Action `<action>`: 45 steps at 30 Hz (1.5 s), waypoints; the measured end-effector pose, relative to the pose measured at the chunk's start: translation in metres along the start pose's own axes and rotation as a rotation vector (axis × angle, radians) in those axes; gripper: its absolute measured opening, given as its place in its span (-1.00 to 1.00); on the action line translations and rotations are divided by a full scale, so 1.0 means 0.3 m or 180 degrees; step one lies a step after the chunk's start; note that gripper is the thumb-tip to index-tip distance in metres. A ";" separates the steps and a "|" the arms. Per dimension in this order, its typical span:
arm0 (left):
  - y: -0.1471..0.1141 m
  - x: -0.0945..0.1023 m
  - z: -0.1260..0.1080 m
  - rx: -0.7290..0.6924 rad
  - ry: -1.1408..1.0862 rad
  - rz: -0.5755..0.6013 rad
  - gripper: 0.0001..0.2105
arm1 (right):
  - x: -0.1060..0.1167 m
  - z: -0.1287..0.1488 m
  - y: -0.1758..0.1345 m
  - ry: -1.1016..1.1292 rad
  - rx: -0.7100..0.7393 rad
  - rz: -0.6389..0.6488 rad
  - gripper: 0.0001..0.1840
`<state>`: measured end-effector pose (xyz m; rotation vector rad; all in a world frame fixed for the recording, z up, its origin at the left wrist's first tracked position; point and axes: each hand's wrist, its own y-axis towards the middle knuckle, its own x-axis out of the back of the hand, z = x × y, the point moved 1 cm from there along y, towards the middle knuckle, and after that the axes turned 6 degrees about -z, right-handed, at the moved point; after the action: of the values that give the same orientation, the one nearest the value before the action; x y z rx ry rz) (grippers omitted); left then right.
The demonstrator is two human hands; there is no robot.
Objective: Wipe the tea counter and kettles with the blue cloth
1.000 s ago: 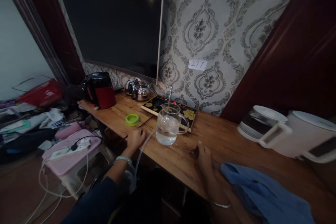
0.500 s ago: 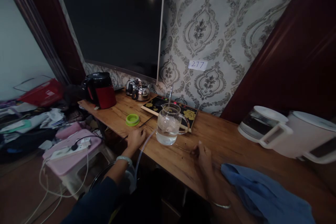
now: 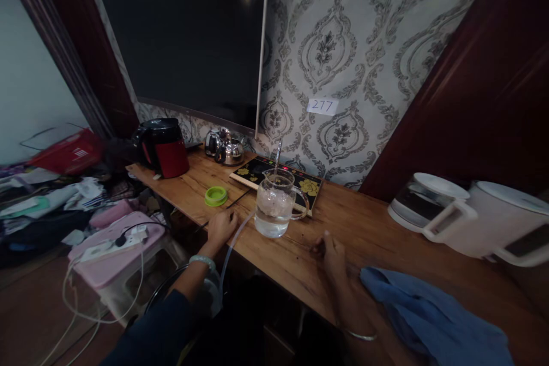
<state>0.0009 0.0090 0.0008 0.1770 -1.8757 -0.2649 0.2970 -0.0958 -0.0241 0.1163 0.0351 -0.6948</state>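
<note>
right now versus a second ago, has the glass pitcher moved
No: the glass pitcher keeps the same place relative to the black cooktop behind it.

A: Which things are cut off?
B: The screen (image 3: 180, 40) by the top edge, the white kettle (image 3: 484, 220) by the right one, the blue cloth (image 3: 441, 309) by the bottom.
A: And the right hand (image 3: 333, 254), lower middle?
B: Its fingers are in shadow; whether they hold something, I cannot tell.
A: The cooker (image 3: 309, 186), at centre?
B: The glass jug (image 3: 274, 211) covers it partly. Its panel marks are too small for reading.
</note>
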 end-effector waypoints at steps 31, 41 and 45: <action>0.000 0.001 -0.001 -0.0003 0.0009 -0.0017 -0.68 | 0.004 -0.006 0.003 -0.0118 0.0025 0.0013 -0.32; 0.002 -0.010 0.007 0.0002 -0.0030 -0.0020 -0.68 | -0.001 0.000 -0.005 -0.0054 0.0003 -0.0034 -0.32; 0.002 -0.008 0.006 -0.0019 -0.0043 -0.0042 -0.68 | 0.003 -0.005 0.003 -0.0138 -0.0001 -0.0035 -0.30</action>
<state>-0.0001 0.0103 -0.0019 0.1839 -1.8875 -0.2811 0.2985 -0.0955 -0.0255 0.1009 -0.0056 -0.7080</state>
